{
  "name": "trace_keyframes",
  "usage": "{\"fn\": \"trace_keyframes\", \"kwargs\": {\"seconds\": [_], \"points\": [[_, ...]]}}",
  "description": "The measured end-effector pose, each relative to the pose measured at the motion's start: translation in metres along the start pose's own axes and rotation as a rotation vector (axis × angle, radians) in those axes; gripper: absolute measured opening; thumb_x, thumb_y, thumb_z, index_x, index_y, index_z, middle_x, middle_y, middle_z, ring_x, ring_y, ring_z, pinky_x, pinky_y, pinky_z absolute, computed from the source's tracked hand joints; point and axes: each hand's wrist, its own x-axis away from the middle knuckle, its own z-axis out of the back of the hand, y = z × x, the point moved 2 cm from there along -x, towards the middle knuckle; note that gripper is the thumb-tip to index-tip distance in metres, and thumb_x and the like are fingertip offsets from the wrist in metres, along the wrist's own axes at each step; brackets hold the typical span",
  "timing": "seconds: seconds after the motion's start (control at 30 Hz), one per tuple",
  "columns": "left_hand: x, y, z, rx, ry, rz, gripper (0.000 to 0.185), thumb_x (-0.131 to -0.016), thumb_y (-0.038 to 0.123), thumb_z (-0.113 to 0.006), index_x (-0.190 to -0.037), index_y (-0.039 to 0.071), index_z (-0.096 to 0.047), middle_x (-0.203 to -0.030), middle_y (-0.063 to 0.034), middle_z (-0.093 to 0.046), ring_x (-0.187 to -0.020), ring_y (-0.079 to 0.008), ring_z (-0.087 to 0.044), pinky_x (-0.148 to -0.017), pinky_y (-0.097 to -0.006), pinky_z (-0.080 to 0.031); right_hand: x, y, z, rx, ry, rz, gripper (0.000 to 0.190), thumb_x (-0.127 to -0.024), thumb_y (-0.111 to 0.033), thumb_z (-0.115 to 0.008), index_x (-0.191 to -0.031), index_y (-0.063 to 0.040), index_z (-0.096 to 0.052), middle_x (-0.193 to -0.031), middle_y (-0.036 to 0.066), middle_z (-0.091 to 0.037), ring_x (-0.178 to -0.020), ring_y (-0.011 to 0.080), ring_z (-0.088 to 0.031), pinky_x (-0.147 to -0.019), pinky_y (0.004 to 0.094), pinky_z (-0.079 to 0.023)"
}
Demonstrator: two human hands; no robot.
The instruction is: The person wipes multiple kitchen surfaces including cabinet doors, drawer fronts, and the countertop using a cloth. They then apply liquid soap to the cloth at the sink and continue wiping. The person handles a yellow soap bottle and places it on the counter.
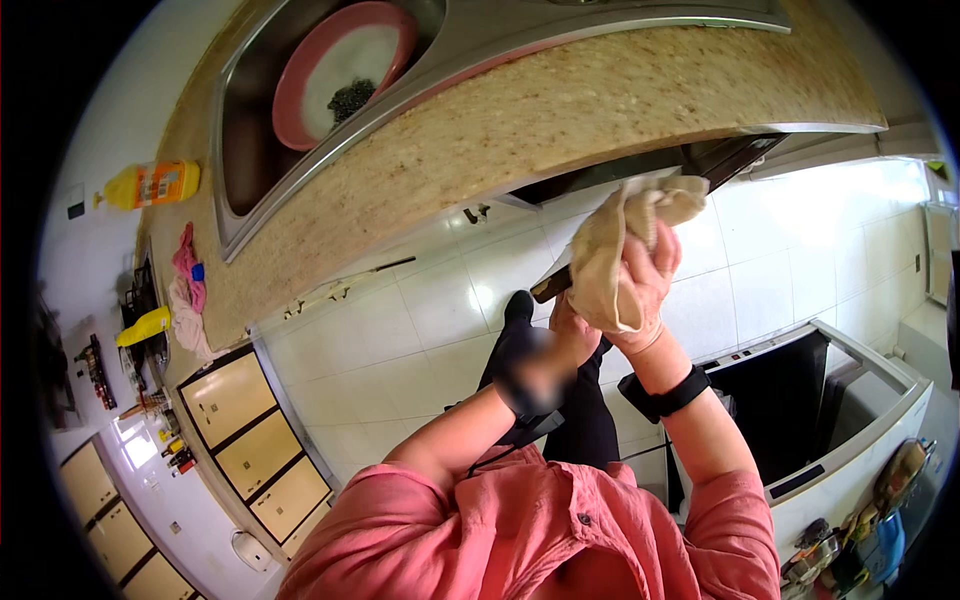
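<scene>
My right hand (651,262) is closed around a bunched beige cloth (607,255), which hangs down over the wrist side. From the cloth's left edge sticks out a dark brown handle (551,286) with a pale, flat, blade-like part beside it; it looks like a kitchen knife, mostly covered. Just below the handle, my left hand (576,334) grips this tool, its fingers partly hidden by the cloth. Both hands are in front of my body, off the near edge of the speckled stone countertop (600,97).
A pink basin (292,97) holding a dark scourer (351,100) sits in the steel sink (244,165). Yellow bottles (154,184) and a pink cloth (187,262) are at the left. Below the counter is a dark opening (637,169). An open-topped white unit (862,442) stands at my right.
</scene>
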Motion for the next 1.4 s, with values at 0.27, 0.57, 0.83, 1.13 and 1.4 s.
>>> {"fn": "trace_keyframes", "kwargs": {"seconds": [0.27, 0.57, 0.83, 1.13, 1.4], "points": [[-0.037, -0.017, 0.012, -0.054, 0.078, -0.216, 0.077, -0.061, -0.01, -0.048, -0.136, 0.004, -0.037, -0.129, -0.0203, -0.046, -0.123, -0.04, -0.041, -0.105, -0.0432, -0.034, 0.042, 0.023, -0.013, -0.089, 0.164, -0.5, 0.038, -0.074, -0.014, -0.07, -0.108, -0.001, -0.059, -0.11, 0.013, -0.06, -0.108, 0.0261, -0.054, -0.093, 0.0358, -0.041], [-0.086, -0.01, 0.051, 0.074, 0.13, 0.012, 0.068, -0.063, -0.013, -0.045, -0.129, 0.005, -0.042, -0.127, -0.0142, -0.048, -0.123, -0.0345, -0.04, -0.105, -0.038, -0.034, 0.116, 0.073, 0.019, -0.942, 0.265, -1.081, 0.042, -0.096, -0.03, -0.051, -0.125, 0.001, -0.048, -0.118, 0.012, -0.057, -0.104, 0.0202, -0.058, -0.09, 0.0333, -0.048], [-0.069, -0.038, 0.05, 0.027, 0.362, 0.091, 0.061, -0.068, -0.01, -0.045, -0.128, 0.003, -0.043, -0.127, -0.0142, -0.049, -0.12, -0.0328, -0.046, -0.101, -0.0367, -0.037, 0.137, 0.073, -0.003, -1.21, 0.179, -1.205, 0.048, -0.096, -0.042, -0.044, -0.126, -0.004, -0.048, -0.124, 0.012, -0.055, -0.113, 0.0245, -0.053, -0.097, 0.0396, -0.043], [-0.073, -0.081, 0.099, 0.465, 0.471, 0.239, 0.047, -0.077, 0.002, -0.059, -0.12, 0.007, -0.04, -0.12, -0.0042, -0.047, -0.119, -0.0176, -0.041, -0.097, -0.0351, -0.034, 0.144, 0.072, -0.027, -1.431, -0.069, -1.09, 0.058, -0.096, -0.049, -0.039, -0.137, -0.007, -0.037, -0.139, 0.01, -0.042, -0.128, 0.0246, -0.042, -0.106, 0.0392, -0.036], [-0.02, -0.043, 0.094, 0.201, 0.407, 0.176, 0.04, -0.076, -0.004, -0.055, -0.112, 0.007, -0.041, -0.115, -0.0089, -0.052, -0.114, -0.0248, -0.051, -0.095, -0.0398, -0.042, 0.123, 0.047, -0.037, -1.674, -0.053, -1.096, 0.059, -0.097, -0.05, -0.035, -0.136, -0.006, -0.039, -0.135, 0.009, -0.046, -0.126, 0.0234, -0.044, -0.104, 0.0396, -0.038]]}}
